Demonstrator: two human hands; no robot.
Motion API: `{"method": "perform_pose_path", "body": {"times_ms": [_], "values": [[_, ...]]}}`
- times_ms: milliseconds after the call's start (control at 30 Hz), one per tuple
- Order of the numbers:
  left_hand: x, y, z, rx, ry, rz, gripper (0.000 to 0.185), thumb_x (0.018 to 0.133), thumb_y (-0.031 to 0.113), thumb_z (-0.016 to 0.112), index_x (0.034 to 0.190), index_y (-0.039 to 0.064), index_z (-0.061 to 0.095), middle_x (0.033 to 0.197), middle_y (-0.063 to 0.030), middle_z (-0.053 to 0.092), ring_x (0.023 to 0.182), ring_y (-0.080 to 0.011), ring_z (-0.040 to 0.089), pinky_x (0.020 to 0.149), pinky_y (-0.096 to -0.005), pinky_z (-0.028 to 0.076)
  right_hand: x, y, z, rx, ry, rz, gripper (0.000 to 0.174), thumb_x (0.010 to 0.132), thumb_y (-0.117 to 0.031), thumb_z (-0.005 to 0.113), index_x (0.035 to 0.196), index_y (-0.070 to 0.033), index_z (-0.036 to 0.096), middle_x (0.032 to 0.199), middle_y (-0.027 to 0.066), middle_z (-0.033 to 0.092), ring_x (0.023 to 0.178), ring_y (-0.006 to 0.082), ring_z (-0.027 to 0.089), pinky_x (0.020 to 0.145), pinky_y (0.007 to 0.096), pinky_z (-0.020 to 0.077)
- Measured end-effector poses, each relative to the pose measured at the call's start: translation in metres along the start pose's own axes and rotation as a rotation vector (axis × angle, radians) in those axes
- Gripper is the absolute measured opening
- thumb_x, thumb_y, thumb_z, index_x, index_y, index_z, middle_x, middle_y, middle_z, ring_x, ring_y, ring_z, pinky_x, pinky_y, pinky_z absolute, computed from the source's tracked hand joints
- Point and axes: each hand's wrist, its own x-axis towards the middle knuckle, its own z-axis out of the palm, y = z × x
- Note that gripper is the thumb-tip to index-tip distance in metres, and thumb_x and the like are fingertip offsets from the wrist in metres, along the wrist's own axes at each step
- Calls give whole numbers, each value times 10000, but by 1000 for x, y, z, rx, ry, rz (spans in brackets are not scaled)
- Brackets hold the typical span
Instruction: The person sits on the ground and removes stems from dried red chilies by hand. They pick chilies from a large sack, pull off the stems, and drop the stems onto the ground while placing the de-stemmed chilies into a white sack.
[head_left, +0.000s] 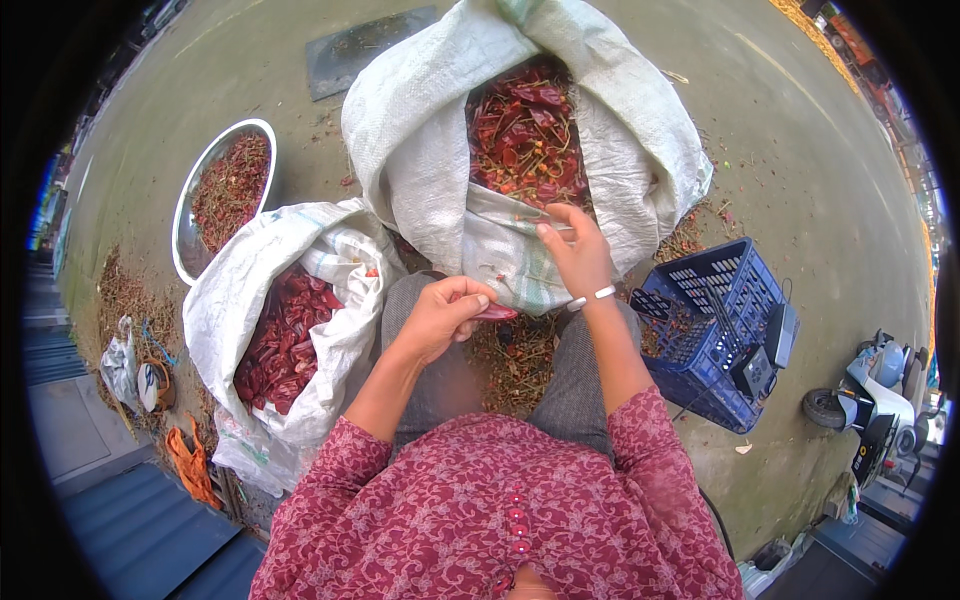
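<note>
My left hand grips a dried red chili pepper between thumb and fingers above my lap. Over the folded front edge of a large white woven sack is my right hand, its thumb and forefinger close together. Whether a thin stem is pinched there is too blurred to tell. Dried chilies with stems fill that sack's opening. To the left, a smaller white woven sack holds dark red chili pods.
Left of the sacks stands an oval metal basin with stems and chili scraps. A blue plastic crate carrying small devices is on the right. Stem litter lies between my feet. Farther right stands a scooter.
</note>
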Motion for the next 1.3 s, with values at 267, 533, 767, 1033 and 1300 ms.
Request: {"method": "perform_pose_path", "body": {"times_ms": [267,533,767,1033,1300], "values": [[-3,-15,-1,-501,-117,-44,96,917,67,554,979,10,599,886,-112,655,605,-82,516,460,-207,396,57,58,8,-558,257,-8,251,819,-143,742,1059,-171,675,936,108,589,812,325,626,731,439,511],[20,12,14,-317,15,32,101,932,67,542,1001,32,607,822,-50,638,549,-55,489,436,-189,367,55,40,-6,57,229,5,140,842,-151,756,907,-50,684,726,-3,587,613,87,540,555,287,459],[43,38,32,-182,95,198,101,943,130,568,964,54,631,719,-4,591,484,-37,429,414,-182,303,21,4,-23,446,-169,299,192,915,-221,714,951,-38,669,704,-39,593,528,37,492,469,207,419],[38,27,30,-174,187,191,107,940,128,565,946,42,629,673,-3,562,461,-45,417,378,-209,278,49,23,-1,-371,128,-79,342,815,-195,768,1124,-85,673,834,90,647,772,275,663,673,409,534],[41,21,23,-124,205,174,115,946,153,581,953,47,625,679,0,564,475,-45,429,389,-206,289,72,27,-2,-244,101,55,252,797,-200,759,985,-38,711,862,112,632,743,242,634,660,381,501]]}}
